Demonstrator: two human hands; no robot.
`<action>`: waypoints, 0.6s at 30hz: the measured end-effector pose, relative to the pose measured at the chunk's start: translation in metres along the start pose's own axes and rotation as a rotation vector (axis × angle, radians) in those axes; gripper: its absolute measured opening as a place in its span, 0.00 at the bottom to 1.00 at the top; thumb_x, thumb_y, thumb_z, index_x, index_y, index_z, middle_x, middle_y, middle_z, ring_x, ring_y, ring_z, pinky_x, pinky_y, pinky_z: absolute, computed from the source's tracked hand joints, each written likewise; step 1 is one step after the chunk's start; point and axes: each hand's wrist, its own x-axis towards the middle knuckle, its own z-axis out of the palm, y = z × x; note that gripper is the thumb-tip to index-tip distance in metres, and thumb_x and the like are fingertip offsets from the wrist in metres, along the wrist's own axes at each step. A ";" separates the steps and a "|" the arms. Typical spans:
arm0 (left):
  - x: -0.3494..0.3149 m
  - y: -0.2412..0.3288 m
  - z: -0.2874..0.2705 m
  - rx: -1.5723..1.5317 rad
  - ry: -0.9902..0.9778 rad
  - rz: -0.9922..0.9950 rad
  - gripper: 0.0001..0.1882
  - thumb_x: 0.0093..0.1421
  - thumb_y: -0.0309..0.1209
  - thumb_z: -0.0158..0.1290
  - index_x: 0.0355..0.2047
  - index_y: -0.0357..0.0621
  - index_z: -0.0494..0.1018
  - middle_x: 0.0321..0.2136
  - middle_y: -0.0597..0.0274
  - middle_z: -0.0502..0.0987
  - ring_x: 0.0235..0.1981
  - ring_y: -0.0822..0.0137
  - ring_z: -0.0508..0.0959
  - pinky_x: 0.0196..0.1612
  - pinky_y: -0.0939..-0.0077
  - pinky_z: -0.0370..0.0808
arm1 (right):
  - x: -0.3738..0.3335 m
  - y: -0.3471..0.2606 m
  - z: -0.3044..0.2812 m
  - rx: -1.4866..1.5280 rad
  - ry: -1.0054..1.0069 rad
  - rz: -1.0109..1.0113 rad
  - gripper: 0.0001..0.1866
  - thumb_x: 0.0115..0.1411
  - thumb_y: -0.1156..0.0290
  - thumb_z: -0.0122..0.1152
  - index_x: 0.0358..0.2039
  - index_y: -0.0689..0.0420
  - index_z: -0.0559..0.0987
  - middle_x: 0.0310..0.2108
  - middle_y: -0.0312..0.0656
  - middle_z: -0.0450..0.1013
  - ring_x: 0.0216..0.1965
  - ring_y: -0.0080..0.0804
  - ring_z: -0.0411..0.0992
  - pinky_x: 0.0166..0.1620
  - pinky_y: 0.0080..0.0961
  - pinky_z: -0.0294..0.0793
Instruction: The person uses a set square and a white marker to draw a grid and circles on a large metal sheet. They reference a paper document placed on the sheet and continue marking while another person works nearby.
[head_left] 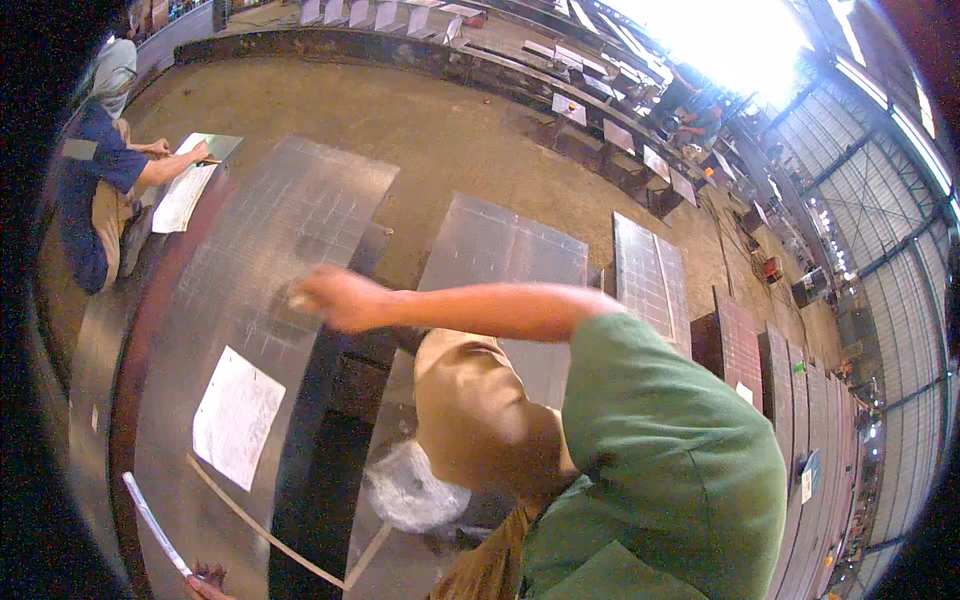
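Green cloth of a creased sleeve fills the foreground; its bare arm crosses to the right hand, which is blurred over a flat, grey metal plate marked with faint grid lines. I cannot tell whether its fingers pinch anything. Cut off at the lower edge, the left hand meets a pale, narrow stick; its grip is unclear. White paper covers part of the plate, near a thin strip. Beside the knee sits a crumpled clear bag. At left, a co-worker bends over another sheet. Lengthwise, the plate runs from lower left toward upper right.
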 end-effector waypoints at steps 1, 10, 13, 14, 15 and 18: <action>0.007 0.012 0.014 0.025 -0.053 0.029 0.19 0.69 0.36 0.45 0.43 0.28 0.75 0.38 0.34 0.77 0.38 0.45 0.78 0.43 0.62 0.74 | -0.025 0.062 -0.018 -0.113 0.036 0.173 0.13 0.63 0.65 0.52 0.43 0.61 0.74 0.40 0.56 0.70 0.48 0.54 0.67 0.52 0.44 0.67; 0.106 -0.030 0.210 0.159 -0.573 0.272 0.21 0.70 0.39 0.40 0.56 0.37 0.67 0.39 0.51 0.77 0.31 0.64 0.76 0.38 0.67 0.75 | -0.238 0.305 -0.075 -0.697 0.250 0.935 0.10 0.60 0.67 0.55 0.42 0.52 0.75 0.42 0.44 0.71 0.49 0.46 0.67 0.49 0.43 0.67; 0.081 0.081 0.301 -0.075 -0.623 0.111 0.21 0.71 0.39 0.40 0.52 0.35 0.69 0.35 0.53 0.76 0.27 0.67 0.73 0.34 0.71 0.72 | -0.270 0.321 -0.096 -0.751 0.142 1.025 0.12 0.59 0.66 0.57 0.44 0.52 0.75 0.42 0.43 0.71 0.49 0.45 0.67 0.50 0.41 0.66; 0.077 0.107 0.326 -0.191 -0.601 0.120 0.21 0.71 0.40 0.39 0.52 0.35 0.69 0.35 0.53 0.75 0.28 0.68 0.73 0.34 0.72 0.71 | -0.269 0.327 -0.104 -0.729 0.185 1.035 0.13 0.59 0.65 0.57 0.44 0.52 0.75 0.42 0.43 0.71 0.49 0.45 0.66 0.51 0.41 0.65; 0.070 0.124 0.348 -0.301 -0.582 0.128 0.21 0.71 0.41 0.39 0.51 0.35 0.70 0.34 0.54 0.75 0.28 0.68 0.73 0.34 0.73 0.71 | -0.271 0.327 -0.104 -0.701 0.223 1.049 0.13 0.59 0.65 0.58 0.44 0.52 0.76 0.42 0.43 0.70 0.50 0.45 0.66 0.51 0.41 0.65; 0.048 0.176 0.396 -0.530 -0.503 -0.003 0.21 0.70 0.44 0.41 0.44 0.37 0.71 0.33 0.59 0.74 0.30 0.69 0.71 0.35 0.74 0.70 | -0.239 0.321 -0.116 -0.626 0.389 0.993 0.14 0.58 0.64 0.60 0.44 0.53 0.76 0.41 0.45 0.71 0.46 0.47 0.68 0.48 0.42 0.68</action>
